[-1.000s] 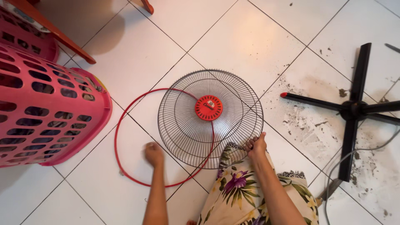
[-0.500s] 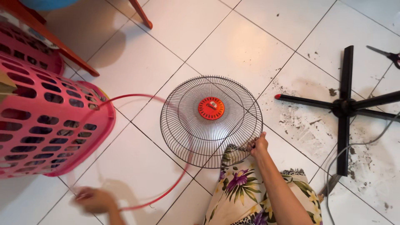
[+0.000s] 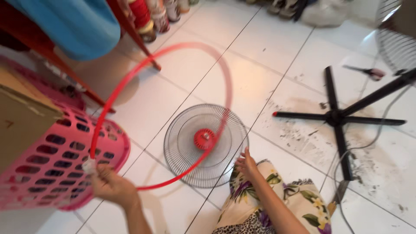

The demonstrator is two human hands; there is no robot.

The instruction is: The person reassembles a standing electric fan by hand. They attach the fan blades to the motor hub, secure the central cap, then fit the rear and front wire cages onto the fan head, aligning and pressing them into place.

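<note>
Lifting the red ring (image 3: 173,56) off the floor, the left hand (image 3: 110,186) is now grasping it at its lower edge, with the fingers clenched around the thin band and a small white piece beside the grip. One second ago this ring was lying flat on the tiles around the wire fan guard (image 3: 203,145), and the left hand was only resting on it; now it is standing almost upright and blurred by motion, so it is already coming free of the guard. The guard itself is staying flat on the white tile floor (image 3: 268,47), with its red centre cap (image 3: 203,138) facing up. The right hand (image 3: 246,164) is resting on the guard's near rim with the fingers spread, pressing rather than gripping, as I judge it. The pink laundry basket (image 3: 56,160) is lying on its side just beside the left hand, and the black cross-shaped fan base (image 3: 338,117) is lying well apart on the dusty tiles.
</note>
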